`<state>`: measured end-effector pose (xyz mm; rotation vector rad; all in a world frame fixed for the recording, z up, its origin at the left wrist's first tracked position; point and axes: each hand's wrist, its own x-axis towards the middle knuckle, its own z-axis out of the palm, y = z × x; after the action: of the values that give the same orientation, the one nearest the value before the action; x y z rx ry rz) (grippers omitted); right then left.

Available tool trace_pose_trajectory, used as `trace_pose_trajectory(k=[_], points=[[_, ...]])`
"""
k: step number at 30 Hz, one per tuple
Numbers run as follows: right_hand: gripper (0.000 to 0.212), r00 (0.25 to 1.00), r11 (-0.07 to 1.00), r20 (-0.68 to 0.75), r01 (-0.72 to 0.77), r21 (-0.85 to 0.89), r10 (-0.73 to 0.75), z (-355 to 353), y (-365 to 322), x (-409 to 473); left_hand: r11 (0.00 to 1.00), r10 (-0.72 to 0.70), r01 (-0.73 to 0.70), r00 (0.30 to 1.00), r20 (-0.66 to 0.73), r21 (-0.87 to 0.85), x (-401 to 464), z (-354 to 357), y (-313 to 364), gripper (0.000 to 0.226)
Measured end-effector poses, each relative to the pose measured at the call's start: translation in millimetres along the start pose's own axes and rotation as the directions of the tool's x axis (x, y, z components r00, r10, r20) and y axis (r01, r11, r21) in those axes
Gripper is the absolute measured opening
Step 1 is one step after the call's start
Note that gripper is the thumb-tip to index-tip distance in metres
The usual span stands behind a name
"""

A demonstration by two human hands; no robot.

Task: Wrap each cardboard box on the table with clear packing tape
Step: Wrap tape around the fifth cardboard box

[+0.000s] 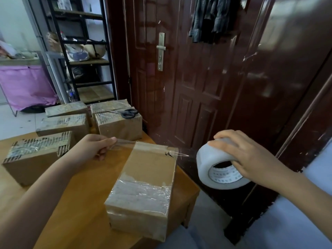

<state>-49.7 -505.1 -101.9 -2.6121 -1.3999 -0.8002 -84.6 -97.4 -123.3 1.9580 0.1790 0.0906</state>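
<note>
A glossy brown door [197, 78] is standing shut, clothes [213, 18] hanging on it. A black shelf rack [84, 51] is holding bags beside purple cloth [27, 85], daylight brightening the pale floor [16, 121].

The wooden table [86, 203] carries six cardboard boxes: the nearest box [143, 191] at its right edge, one box [34, 155] at left, and four boxes [89, 117] grouped at the far side.

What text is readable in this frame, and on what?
Nothing legible.
Tape roll in the right hand: printing on the white inner core, too blurred to read.
Boxes, e.g. the nearest box: no labels or print visible.
Scissors, door: no text.
</note>
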Motion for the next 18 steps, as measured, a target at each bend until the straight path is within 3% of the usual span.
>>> trace_pose_trajectory(k=[11,18], points=[[0.088,0.996,0.993,-0.091,-0.012,-0.12,0.001,14,-8,6,0.999,0.039,-0.042,0.993,-0.112,-0.026,4,2,-3,0.037],[0.092,1.0,0.991,-0.008,-0.027,-0.131,0.026,37,-19,2,0.988,-0.153,0.151,0.988,-0.037,-0.031,-1,20,-25,0.034]])
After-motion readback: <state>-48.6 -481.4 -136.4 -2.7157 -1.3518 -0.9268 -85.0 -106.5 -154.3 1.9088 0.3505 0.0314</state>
